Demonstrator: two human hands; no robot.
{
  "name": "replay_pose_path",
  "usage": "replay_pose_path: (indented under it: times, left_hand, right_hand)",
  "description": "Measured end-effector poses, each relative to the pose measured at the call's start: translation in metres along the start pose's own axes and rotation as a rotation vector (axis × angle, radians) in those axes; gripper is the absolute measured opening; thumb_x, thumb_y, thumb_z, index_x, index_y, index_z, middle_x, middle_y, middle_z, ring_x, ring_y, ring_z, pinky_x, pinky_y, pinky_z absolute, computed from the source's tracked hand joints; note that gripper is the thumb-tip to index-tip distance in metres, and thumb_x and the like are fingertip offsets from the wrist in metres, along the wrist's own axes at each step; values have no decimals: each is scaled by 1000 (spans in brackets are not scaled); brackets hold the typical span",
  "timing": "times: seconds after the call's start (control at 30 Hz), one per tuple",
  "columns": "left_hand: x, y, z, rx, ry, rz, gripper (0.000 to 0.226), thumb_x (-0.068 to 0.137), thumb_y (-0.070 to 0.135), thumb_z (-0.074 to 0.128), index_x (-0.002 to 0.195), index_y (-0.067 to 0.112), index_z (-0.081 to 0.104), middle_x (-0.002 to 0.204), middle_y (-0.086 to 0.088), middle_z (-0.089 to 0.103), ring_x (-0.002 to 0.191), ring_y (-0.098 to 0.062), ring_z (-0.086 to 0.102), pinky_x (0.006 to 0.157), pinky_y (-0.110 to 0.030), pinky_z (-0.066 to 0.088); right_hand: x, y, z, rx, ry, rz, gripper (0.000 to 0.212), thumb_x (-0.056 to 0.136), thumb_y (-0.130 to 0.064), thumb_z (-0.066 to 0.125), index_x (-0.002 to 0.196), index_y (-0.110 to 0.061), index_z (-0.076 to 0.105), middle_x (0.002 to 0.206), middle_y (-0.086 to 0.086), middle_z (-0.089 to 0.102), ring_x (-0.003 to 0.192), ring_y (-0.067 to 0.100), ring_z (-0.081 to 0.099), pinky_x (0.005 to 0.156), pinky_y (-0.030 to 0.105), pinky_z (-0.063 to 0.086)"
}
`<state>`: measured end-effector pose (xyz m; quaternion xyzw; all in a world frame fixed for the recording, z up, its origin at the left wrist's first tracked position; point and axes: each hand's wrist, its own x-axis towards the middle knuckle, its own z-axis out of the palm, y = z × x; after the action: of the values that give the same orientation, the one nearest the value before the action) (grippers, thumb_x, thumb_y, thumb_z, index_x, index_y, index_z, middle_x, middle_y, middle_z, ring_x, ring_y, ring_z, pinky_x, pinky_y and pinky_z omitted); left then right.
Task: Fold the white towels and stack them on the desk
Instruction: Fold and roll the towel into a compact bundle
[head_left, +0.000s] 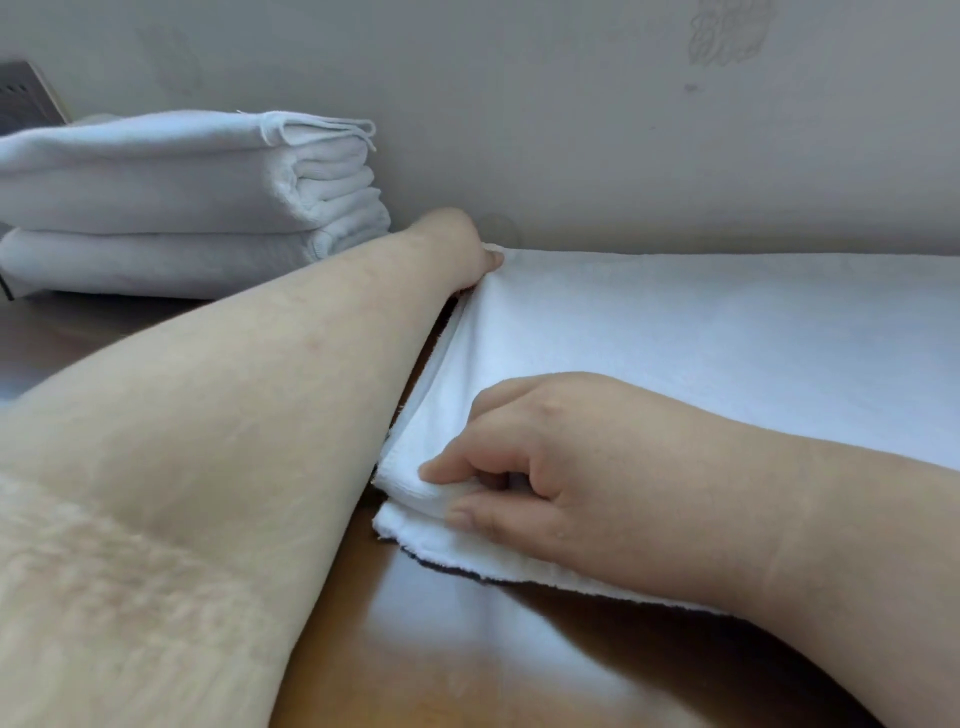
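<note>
Pinching the near corner layers, the right hand (524, 467) and far-corner left hand (467, 244) hold the soft, limp towel (701, 338) flat on the worktop (441, 649), best taken by its corners.

Single head view, low, close over desk (467, 649), facing wall (623, 130).

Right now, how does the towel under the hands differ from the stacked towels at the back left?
The towel under the hands lies spread wide and low on the desk; the stacked towels are compact, thick bundles piled one on another. The left hand grips the spread towel's far corner and the right hand pinches its near corner, while nothing touches the stack. The spread towel shows only a couple of layers at its edge; the stack shows many folds. Both are white.
</note>
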<state>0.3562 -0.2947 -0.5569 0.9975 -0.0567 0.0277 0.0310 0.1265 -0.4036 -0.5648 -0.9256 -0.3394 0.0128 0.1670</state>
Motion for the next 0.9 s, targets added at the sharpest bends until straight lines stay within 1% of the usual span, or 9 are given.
replay_pose_path:
  times: [0.1, 0.2, 0.27, 0.37, 0.53, 0.63, 0.7, 0.77, 0.9]
  left_hand:
    - [-26, 12, -23, 85, 180, 129, 46, 91, 37, 63, 127, 8, 58, 124, -14, 62, 111, -33, 58, 89, -37, 46]
    - [-58, 28, -32, 93, -16, 335, 46, 94, 51, 50, 134, 28, 56, 138, 4, 55, 124, -24, 51, 100, -35, 38]
    - [-74, 41, -15, 127, -212, 348, 59, 97, 62, 31, 149, 34, 35, 156, 8, 32, 142, -21, 31, 113, -39, 23]
    - [-78, 49, 13, 55, -240, 333, 62, 103, 52, 22, 156, 25, 7, 164, 2, 1, 150, -17, 2, 118, -37, 2]
    - [-88, 45, 8, 40, -130, 390, 51, 104, 45, 28, 151, 26, 31, 160, 0, 24, 146, -16, 18, 118, -35, 13]
    - [-106, 56, -9, 314, -57, 477, 29, 79, 33, 60, 107, 29, 61, 115, -3, 58, 106, -25, 55, 92, -44, 47]
    - [-121, 68, -15, 334, -78, 369, 34, 62, 20, 60, 96, 19, 64, 96, -1, 64, 90, -23, 63, 83, -42, 55]
    - [-132, 79, -10, 197, -76, 354, 34, 81, 13, 54, 114, 9, 61, 113, -7, 64, 105, -26, 60, 94, -42, 50]
    - [-182, 96, 10, -151, -141, 377, 49, 97, 55, 38, 144, 40, 38, 148, 10, 40, 134, -20, 40, 108, -35, 29]
  right_hand:
    - [-1, 1, 0, -52, -3, -38, 39, 92, -53, 55, 127, -38, 63, 92, -18, 53, 96, 1, 50, 88, 26, 45]
    - [-1, 3, 1, -107, -1, -73, 40, 92, -54, 56, 127, -36, 63, 98, -15, 53, 100, 7, 47, 91, 31, 43]
    - [0, 4, 3, -116, 2, -94, 38, 92, -52, 57, 124, -34, 65, 99, -15, 50, 99, 9, 44, 92, 31, 39]
    - [2, 7, 8, -127, -6, -119, 42, 91, -52, 58, 130, -35, 60, 112, -11, 52, 109, 12, 44, 98, 33, 39]
    - [-5, 6, -2, 88, -3, -34, 31, 92, -47, 60, 120, -35, 67, 106, -17, 59, 100, 3, 53, 93, 28, 46]
    - [-21, 10, -24, 170, 84, 145, 17, 92, -37, 58, 102, -37, 73, 98, -19, 67, 91, 1, 58, 82, 24, 50]
    - [-37, 15, -42, 174, 187, 257, 17, 90, -32, 57, 94, -33, 74, 92, -13, 70, 82, 4, 61, 71, 25, 50]
    - [-61, 28, -55, 190, 311, 325, 17, 89, -31, 55, 92, -31, 72, 92, -10, 71, 77, 6, 61, 68, 26, 50]
    - [-133, 70, -49, -80, 155, 627, 41, 99, -42, 41, 138, -34, 47, 144, -8, 47, 131, 16, 43, 105, 38, 36]
